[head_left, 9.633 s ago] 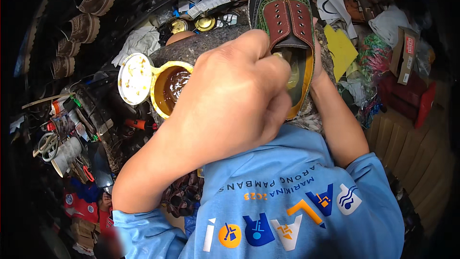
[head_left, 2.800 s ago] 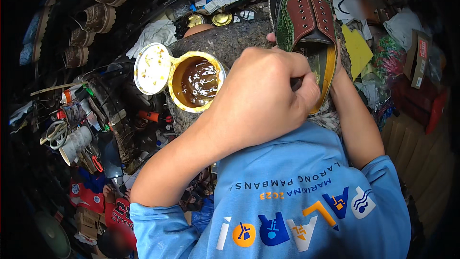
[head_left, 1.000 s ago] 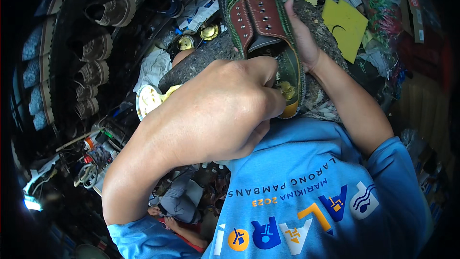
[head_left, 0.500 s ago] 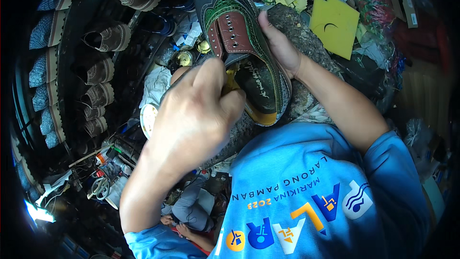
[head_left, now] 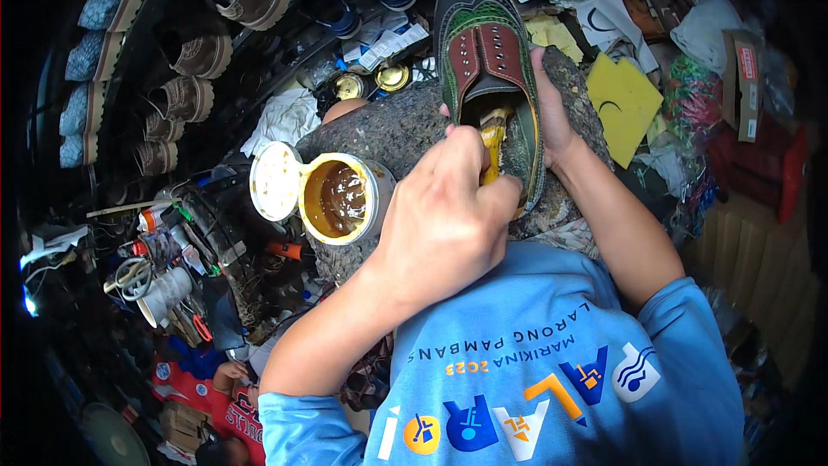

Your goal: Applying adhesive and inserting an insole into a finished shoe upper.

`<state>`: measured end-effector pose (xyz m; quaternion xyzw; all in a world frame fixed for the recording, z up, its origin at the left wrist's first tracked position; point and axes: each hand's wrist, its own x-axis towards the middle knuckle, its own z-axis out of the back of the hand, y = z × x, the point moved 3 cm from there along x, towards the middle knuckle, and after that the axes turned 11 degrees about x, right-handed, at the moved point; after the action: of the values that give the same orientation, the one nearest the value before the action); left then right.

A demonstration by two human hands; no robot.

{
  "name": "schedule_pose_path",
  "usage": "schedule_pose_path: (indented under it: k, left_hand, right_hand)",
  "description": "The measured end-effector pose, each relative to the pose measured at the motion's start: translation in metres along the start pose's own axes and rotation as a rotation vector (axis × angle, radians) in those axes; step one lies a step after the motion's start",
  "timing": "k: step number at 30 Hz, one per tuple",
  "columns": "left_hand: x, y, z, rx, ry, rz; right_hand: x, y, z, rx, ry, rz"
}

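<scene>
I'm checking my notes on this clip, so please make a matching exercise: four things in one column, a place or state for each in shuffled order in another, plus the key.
Things:
1. shoe
2. yellow tool
3. tub
4. yellow sheet

Places or states:
A. right of the right hand, with a dark curve on it
B. in the left hand
C. held by the right hand, with maroon eyelet panels
D. open, with glossy brown contents

Pairs: 1-C, 2-B, 3-D, 4-A

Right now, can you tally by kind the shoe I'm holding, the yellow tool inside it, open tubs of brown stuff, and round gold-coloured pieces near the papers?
Held shoe, in the right hand: 1
Yellow brush-like tool, in the left hand: 1
Open tub: 1
Round gold-coloured pieces: 2
Total: 5
</scene>
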<state>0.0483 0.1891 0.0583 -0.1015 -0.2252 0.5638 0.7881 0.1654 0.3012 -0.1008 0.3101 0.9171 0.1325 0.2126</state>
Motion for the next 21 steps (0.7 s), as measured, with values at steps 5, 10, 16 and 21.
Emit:
schedule_pose_path:
  k: [5,10,16,21]
  left_hand:
    - [-0.006,0.003,0.002,-0.102,0.009,0.009]
    - [0.004,0.012,-0.008,-0.084,-0.080,-0.015]
    - [-0.018,0.001,0.023,-0.224,0.067,-0.030]
    - [-0.017,-0.009,0.045,-0.083,-0.112,0.026]
  right_hand:
    - [-0.006,-0.001,0.007,0.053,0.032,-0.056]
    - [-0.006,0.003,-0.004,0.002,-0.005,-0.012]
    - [-0.006,0.001,0.003,0.016,0.026,-0.058]
    - [-0.007,0.002,-0.004,-0.018,0.035,-0.030]
